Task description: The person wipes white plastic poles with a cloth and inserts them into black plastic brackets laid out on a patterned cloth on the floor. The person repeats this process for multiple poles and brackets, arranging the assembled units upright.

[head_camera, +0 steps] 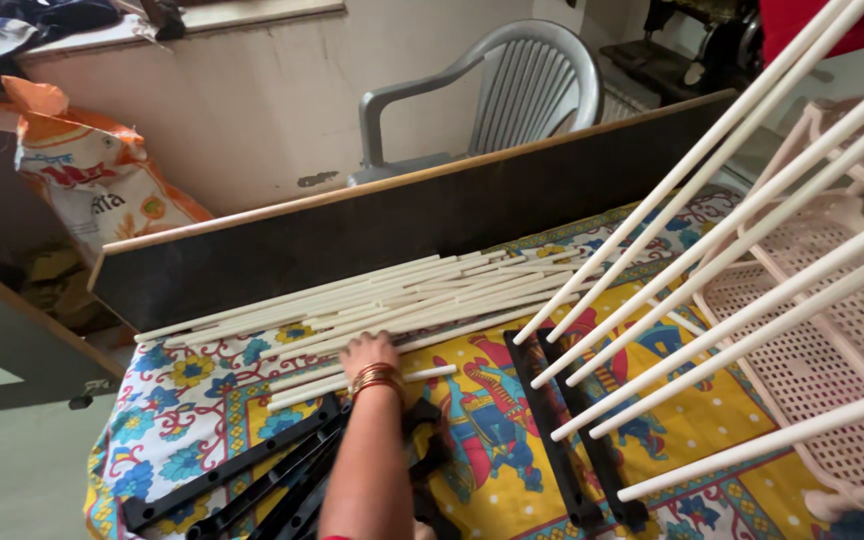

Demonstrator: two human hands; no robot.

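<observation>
Where cloth lies bare, left hand (pixel 367 352) on cream rods (pixel 372 300), dark board (pixel 402 225) behind.

You get soft, even daylight here, bright on the pale wall (pixel 252 110) and dimmer at lower left. Shadows stay faint under the white rods (pixel 372 295). The near rack rods (pixel 752 230) look slightly blurred, and straight lines bend at the edges.

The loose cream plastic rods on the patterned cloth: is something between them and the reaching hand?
No. The hand already rests on the pile of cream plastic rods. The black plastic bars lie nearer, beside the forearm, and the pink rack stays at the right.
</observation>
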